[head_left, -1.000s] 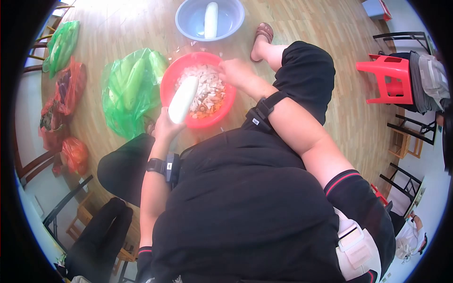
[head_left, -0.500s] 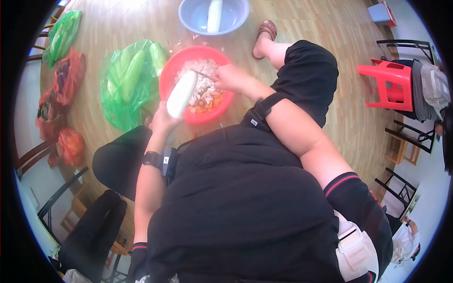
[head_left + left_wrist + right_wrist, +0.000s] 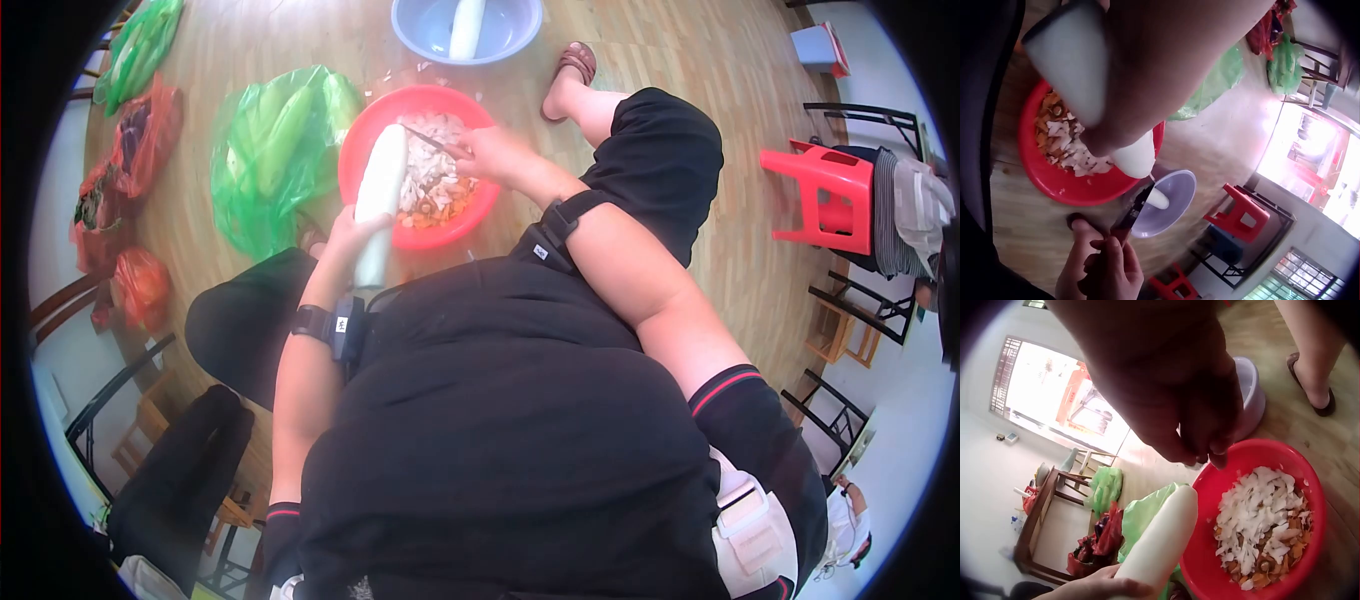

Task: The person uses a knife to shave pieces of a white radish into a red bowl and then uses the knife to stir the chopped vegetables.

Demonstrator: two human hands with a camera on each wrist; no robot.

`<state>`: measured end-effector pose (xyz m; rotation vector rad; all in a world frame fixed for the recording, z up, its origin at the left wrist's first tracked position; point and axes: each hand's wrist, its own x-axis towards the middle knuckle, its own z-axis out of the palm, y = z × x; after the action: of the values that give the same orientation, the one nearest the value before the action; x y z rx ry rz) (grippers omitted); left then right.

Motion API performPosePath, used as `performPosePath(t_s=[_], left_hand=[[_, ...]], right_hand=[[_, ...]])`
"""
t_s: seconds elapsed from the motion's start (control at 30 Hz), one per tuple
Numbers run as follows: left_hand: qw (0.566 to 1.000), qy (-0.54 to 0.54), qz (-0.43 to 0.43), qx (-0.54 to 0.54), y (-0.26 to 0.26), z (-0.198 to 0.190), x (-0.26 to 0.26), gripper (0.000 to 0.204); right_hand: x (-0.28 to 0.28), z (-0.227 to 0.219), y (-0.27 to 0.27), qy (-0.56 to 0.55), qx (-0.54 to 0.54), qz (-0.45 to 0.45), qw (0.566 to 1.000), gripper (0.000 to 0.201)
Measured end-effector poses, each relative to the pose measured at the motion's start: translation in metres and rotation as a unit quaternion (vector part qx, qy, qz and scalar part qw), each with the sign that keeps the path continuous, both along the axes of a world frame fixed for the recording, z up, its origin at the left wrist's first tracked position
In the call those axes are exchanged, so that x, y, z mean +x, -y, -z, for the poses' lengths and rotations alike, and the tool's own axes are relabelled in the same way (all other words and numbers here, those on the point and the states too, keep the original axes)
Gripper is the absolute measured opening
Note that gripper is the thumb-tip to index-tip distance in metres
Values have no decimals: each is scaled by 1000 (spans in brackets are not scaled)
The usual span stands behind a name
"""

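Observation:
My left hand [image 3: 352, 238] grips a long peeled white radish [image 3: 383, 178] around its lower half, tilted over the left side of a red basin [image 3: 357, 140]. Its lower end sticks out below my hand towards my lap. With my right hand [image 3: 494, 156] I hold a knife [image 3: 1132, 211]; its dark blade points at the radish's upper end. White peelings [image 3: 1257, 509] lie heaped in the basin, with orange peelings [image 3: 440, 208] on the side nearer me. In the right wrist view my right hand is dark and hides most of the knife.
Beyond the red basin stands a pale blue basin [image 3: 408, 32] with another peeled radish [image 3: 466, 30] in it. A green plastic bag [image 3: 240, 190] of long green vegetables lies to the left, with red bags [image 3: 145, 285] farther out. To the right is a red stool [image 3: 825, 195].
The radish has shifted in my left hand and stands steeper, its lower end now showing below the hand. My right hand, blurred at first, holds the knife near the radish's upper end.

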<state>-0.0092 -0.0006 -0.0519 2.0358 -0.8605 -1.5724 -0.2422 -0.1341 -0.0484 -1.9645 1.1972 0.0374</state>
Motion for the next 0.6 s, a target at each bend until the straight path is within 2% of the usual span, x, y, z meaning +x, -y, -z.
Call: performPosePath(t_s=[0.07, 0.17, 0.23, 0.3, 0.4, 0.47, 0.6], left_hand=[[995, -68, -64, 32, 0, -9, -7, 44], [988, -109, -101, 52, 0, -9, -3, 41], [983, -127, -122, 54, -1, -12, -3, 41], [964, -154, -177, 122, 1, -14, -3, 42], [953, -188, -212, 111, 0, -12, -3, 45], [946, -197, -234, 108, 0, -11, -3, 45], [934, -232, -258, 89, 0, 0, 3, 39]], right_hand=[[-1, 2, 1, -8, 43, -43, 998, 29], [-1, 19, 1, 28, -13, -41, 999, 27], [-2, 11, 3, 15, -16, 18, 1000, 28], [-3, 9, 4, -6, 1, 17, 1000, 29], [-4, 5, 3, -52, 43, -22, 997, 32], [-4, 9, 2, -128, 52, -57, 989, 29], [-2, 9, 2, -142, 66, -63, 986, 28]])
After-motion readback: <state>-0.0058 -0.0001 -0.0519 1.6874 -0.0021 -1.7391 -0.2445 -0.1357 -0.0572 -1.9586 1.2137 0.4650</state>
